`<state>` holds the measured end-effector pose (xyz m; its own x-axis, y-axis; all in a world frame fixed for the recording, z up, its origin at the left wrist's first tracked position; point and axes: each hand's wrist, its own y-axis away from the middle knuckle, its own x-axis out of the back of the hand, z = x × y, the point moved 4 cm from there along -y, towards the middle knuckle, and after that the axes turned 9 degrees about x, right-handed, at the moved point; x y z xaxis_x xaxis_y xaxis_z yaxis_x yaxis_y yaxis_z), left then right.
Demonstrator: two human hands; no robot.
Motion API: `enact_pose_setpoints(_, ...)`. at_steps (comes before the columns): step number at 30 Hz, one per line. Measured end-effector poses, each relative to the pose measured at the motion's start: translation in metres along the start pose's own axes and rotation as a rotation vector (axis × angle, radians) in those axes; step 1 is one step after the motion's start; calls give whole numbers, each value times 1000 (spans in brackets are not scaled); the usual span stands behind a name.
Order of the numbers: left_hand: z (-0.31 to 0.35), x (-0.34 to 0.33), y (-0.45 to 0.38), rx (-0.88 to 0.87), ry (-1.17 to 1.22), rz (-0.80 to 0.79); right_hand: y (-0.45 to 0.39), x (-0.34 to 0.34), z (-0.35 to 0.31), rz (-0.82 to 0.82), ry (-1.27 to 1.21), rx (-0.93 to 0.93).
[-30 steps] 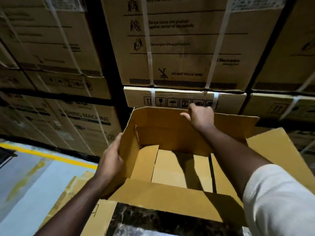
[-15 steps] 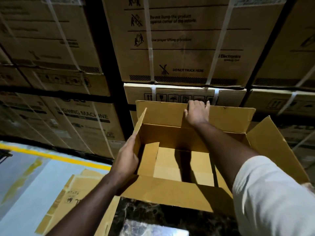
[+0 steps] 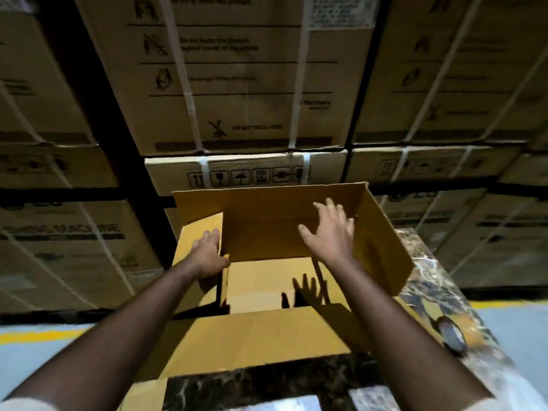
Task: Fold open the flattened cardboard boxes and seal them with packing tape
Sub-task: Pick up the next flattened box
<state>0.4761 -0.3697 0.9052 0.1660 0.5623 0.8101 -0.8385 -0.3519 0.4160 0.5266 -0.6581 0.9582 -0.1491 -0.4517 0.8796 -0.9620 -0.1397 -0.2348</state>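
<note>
An opened brown cardboard box [image 3: 267, 215] stands on a dark marbled table [image 3: 439, 292], its top flaps spread and its folded bottom flaps visible inside. My left hand [image 3: 209, 252] rests on the box's left flap, fingers laid over its edge. Over the box's right half my right hand [image 3: 332, 229] hovers with fingers spread, holding nothing; its shadow falls on the box floor. The near flap [image 3: 252, 339] hangs toward me. A dark roll, possibly tape [image 3: 450, 336], lies at the table's right edge.
Tall stacks of strapped shipping cartons [image 3: 243, 84] form a wall right behind the table. Flat cardboard [image 3: 145, 396] sticks out at the table's lower left. Grey floor with a yellow line [image 3: 38, 335] shows left and right.
My right hand has let go of the far flap and moved right, fingers now spread in the air. My left hand shifted up along the left flap. The view swung leftward.
</note>
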Motion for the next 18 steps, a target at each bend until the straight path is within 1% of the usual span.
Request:
enact_pose_setpoints(2,6,2,-13,-5,-39,15,19,25,27,83,197,-142)
enact_pose_setpoints(4,8,1,-22,-3,-52,48,43,39,46,84,282,-265)
enact_pose_setpoints(6,7,-2,-28,2,-91,75,62,41,53,15,210,-330)
enact_pose_setpoints(8,6,-6,-34,-17,-141,72,71,37,52,-30,135,-302)
enact_pose_setpoints(9,4,-9,-35,-42,-167,48,72,35,51,-70,137,-272)
enact_pose_setpoints(11,2,-14,-29,-120,-220,-65,73,27,48,-196,190,-219)
enact_pose_setpoints(13,2,-19,-8,-211,-253,-240,74,20,47,-302,192,-202)
enact_pose_setpoints(15,5,-21,22,-296,-308,-404,74,15,42,-350,166,-188)
enact_pose_setpoints(16,5,-23,37,-336,-339,-459,73,13,38,-365,145,-176)
enact_pose_setpoints(18,3,-27,62,-396,-375,-515,69,8,28,-396,106,-140)
